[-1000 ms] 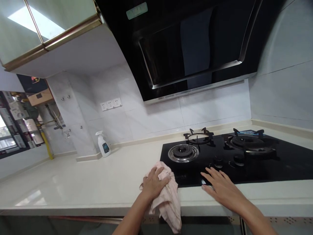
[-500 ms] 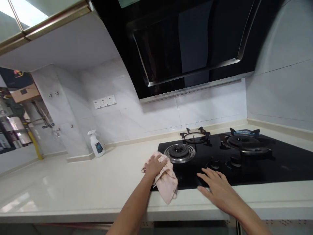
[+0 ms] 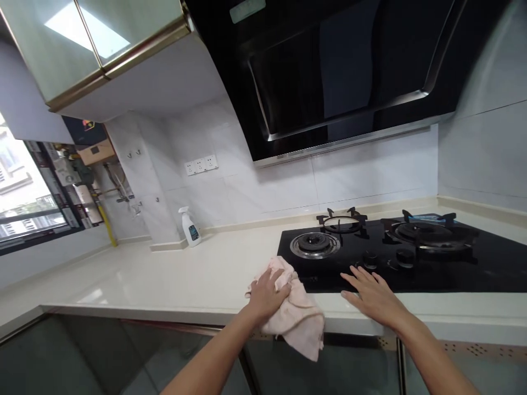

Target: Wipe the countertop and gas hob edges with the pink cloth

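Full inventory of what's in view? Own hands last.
counter: 1, cream, mid view
hob: 1, black, counter, right
burners: 3, dark, on hob
knobs: 2, black, hob front
blue item: 1, blue, hob back
hood: 1, black, above hob
cabinet doors: 2, pale green, upper left
lower cabinets: count unclear, greyish green, under counter
tiles: several, pale grey, back and right
pillar: 1, pale grey, back left
hooks: 3+, metallic, pillar
sockets: 3, white, on tiles
spray bottle: 1, white, by pillar
pipe: 1, yellow, far left
box: 1, brown, above pipe
window: 1, dark frame, far left
cloth: 1, pale pink, over counter edge
left hand: 1, bare, on cloth
right hand: 1, bare, at hob front
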